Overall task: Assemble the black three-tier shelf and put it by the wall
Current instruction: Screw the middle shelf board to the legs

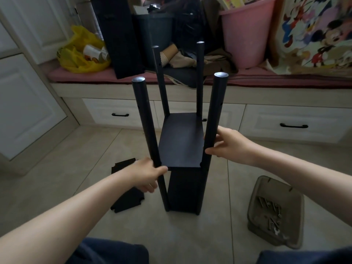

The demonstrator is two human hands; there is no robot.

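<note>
The black shelf frame stands upright on the tiled floor in front of me, four round posts rising from it. A middle shelf board (pixel 182 141) sits between the posts, and a lower board (pixel 182 189) lies beneath it. My left hand (pixel 146 174) grips the near left post (pixel 144 119) just below the middle board's corner. My right hand (pixel 226 143) holds the near right post (pixel 214 115), thumb in front and fingers wrapped behind. One more black board (pixel 127 201) lies flat on the floor at the left, partly hidden by my left forearm.
A brownish plastic tray (pixel 276 210) with screws and a small wrench sits on the floor at the right. Behind the shelf runs a window seat with drawers (pixel 293 122), carrying a pink bucket (pixel 247 33), a yellow bag (pixel 82 52) and black panels (pixel 118 35).
</note>
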